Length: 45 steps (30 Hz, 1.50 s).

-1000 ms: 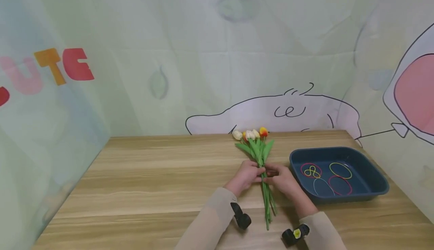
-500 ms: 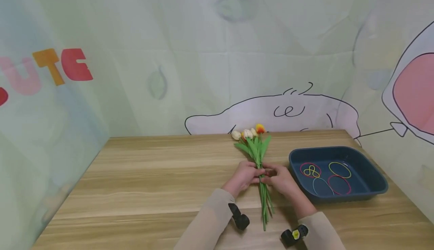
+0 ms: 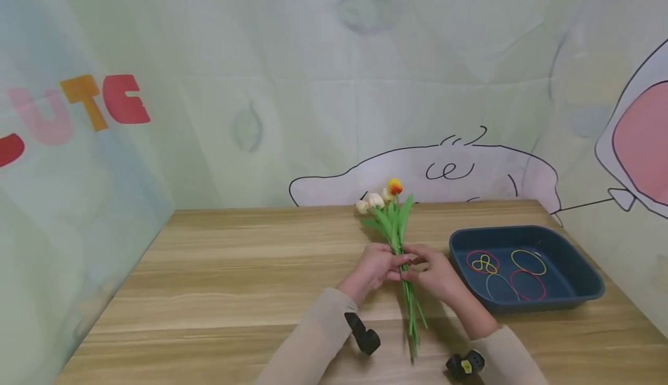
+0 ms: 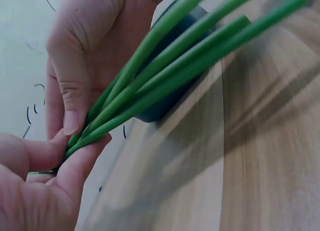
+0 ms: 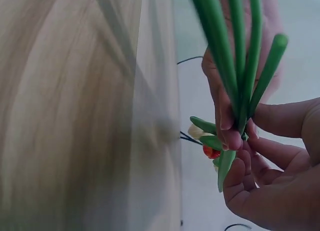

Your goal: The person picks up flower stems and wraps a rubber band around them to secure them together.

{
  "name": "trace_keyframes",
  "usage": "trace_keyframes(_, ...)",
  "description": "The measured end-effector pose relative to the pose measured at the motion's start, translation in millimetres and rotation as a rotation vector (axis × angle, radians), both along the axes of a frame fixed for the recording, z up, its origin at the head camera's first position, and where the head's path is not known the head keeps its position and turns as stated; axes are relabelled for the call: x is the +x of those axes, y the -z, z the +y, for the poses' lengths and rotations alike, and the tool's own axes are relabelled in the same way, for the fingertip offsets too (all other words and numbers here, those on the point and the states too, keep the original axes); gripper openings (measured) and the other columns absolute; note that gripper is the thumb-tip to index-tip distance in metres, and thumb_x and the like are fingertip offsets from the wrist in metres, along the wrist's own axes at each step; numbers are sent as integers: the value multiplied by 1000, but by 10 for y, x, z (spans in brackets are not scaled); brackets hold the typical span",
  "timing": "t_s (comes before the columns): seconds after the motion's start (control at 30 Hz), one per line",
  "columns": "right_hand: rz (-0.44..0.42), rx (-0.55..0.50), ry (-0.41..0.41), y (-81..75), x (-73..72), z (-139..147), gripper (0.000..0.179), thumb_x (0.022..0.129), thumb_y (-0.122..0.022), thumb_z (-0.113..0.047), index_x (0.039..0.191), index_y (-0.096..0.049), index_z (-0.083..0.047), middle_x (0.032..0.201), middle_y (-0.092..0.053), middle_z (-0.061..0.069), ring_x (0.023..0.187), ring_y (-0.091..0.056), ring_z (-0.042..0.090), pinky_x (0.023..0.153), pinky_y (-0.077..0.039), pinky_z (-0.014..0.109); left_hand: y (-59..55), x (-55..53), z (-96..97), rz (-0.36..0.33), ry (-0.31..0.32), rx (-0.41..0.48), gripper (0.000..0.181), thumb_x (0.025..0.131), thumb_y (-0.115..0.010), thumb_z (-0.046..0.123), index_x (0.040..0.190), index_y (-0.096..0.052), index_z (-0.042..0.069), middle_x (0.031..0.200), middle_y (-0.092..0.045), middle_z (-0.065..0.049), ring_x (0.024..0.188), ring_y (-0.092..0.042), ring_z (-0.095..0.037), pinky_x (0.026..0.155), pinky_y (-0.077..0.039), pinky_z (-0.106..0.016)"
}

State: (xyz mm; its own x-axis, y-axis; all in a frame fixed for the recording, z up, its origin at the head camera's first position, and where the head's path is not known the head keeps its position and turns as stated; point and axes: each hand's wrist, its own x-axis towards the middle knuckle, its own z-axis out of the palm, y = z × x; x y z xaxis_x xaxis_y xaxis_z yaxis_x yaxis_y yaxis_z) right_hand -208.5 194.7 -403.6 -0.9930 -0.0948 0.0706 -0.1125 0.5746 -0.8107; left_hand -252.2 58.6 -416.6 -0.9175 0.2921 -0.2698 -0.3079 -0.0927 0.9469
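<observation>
Green tulip stems [image 4: 176, 75] are pinched by the left hand [image 3: 373, 267] and right hand [image 3: 436, 272]

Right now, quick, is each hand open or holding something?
Left hand: closed, holding the tulip stems.
Right hand: closed, pinching the tulip stems too.

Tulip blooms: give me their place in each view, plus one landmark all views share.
Head: tulip blooms just right of centre, at the table's far edge.
Left wrist: not in this picture.
Right wrist: right of centre, somewhat below mid-height, partly behind leaves.
Shared landmark: the green stems.
</observation>
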Motion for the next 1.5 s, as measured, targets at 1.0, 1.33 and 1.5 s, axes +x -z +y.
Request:
trace_keyframes(1.0, 352, 310, -23, -626, 313, 873, 50, 88, -71, -15, 131, -53, 3, 125, -57, 21, 102, -56, 32, 70, -54, 28, -462, 286, -205, 88, 38, 116, 21, 88, -63, -7, 105, -60, -19, 93, -69, -27, 89, -70, -37, 78, -61, -37)
trace_keyframes(1.33, 292, 346, 87, -486, 264, 1352, 54, 92, -67, -24, 135, -48, 4, 126, -57, 23, 106, -54, 36, 73, -51, 17, -449, 298, -328, 89, 17, 117, 19, 88, -63, -7, 104, -62, -17, 97, -68, -27, 86, -72, -31, 77, -61, -35)
trace_keyframes(1.5, 216, 323, 86, -360, 242, 1486, 56, 95, -63, -24, 136, -44, 8, 126, -56, 28, 109, -54, 43, 84, -53, 50, -424, 303, -381, 87, 4, 117, 20, 88, -63, -6, 105, -62, -17, 95, -70, -24, 84, -72, -28, 77, -61, -35)
